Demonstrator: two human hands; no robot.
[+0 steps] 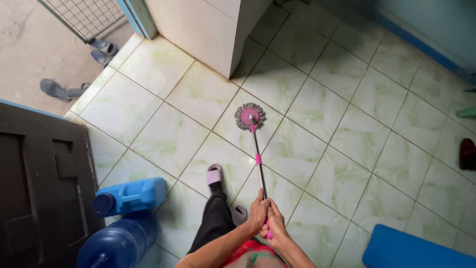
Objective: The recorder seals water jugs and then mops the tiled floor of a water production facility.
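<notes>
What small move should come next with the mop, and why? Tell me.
Probably draw the mop head back along the tiled floor toward the feet. Both hands, left hand and right hand, grip the top of the handle, the pole reaches far forward, and the round head lies flat on the tile near the white cabinet.

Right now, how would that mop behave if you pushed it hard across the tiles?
The mop has a thin metal pole, so it is probably light and stiff. Its round stringy head looks floppy and would likely drag. Both hands, left hand and right hand, grip the top.
</notes>
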